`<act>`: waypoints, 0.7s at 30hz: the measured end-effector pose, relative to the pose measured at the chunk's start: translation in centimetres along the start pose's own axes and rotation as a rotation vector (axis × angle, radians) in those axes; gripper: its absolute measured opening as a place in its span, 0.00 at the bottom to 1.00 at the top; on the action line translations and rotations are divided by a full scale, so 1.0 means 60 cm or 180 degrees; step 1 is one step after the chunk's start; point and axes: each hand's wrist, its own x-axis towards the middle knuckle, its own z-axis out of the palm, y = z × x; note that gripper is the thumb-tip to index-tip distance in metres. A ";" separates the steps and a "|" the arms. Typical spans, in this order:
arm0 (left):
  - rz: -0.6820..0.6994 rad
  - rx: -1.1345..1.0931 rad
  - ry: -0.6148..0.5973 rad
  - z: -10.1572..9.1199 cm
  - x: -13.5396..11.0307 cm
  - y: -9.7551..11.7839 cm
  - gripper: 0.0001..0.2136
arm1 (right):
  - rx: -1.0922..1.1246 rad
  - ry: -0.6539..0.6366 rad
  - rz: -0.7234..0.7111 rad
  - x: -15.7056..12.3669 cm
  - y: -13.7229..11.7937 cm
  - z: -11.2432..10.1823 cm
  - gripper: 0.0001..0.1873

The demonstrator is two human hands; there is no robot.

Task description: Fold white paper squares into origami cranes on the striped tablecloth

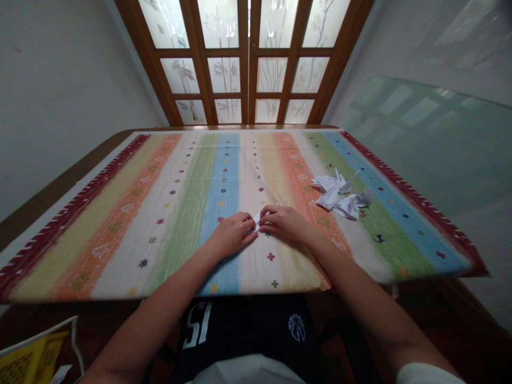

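Note:
My left hand (232, 234) and my right hand (286, 224) meet near the middle of a striped woven tablecloth (188, 256), fingertips close together. Between them is a small piece of white folded paper (256, 220), mostly hidden by my fingers. Both hands press on it against the cloth. To the right of my right hand lies a loose pile of white folded paper figures (338, 193), possibly origami birds, on the orange and green stripes. Neither hand touches this pile.
The cloth covers a wooden table (68, 184), whose edges show at the far side and left. Frosted-glass wooden doors (244, 64) stand beyond it, with walls on both sides. A yellow printed bag (34, 360) sits low at the left, below the table edge.

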 end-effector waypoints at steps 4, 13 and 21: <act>0.0084 -0.0013 0.0011 0.006 0.005 0.006 0.07 | 0.0183 0.0096 0.0187 0.000 -0.004 0.004 0.10; -0.0231 -0.0580 0.0322 0.012 0.010 0.001 0.09 | -0.0127 0.0208 -0.0114 0.008 0.003 0.004 0.09; -0.0653 -0.0916 0.0620 0.018 0.017 -0.005 0.08 | 0.0302 0.0241 -0.0161 0.025 0.016 0.015 0.10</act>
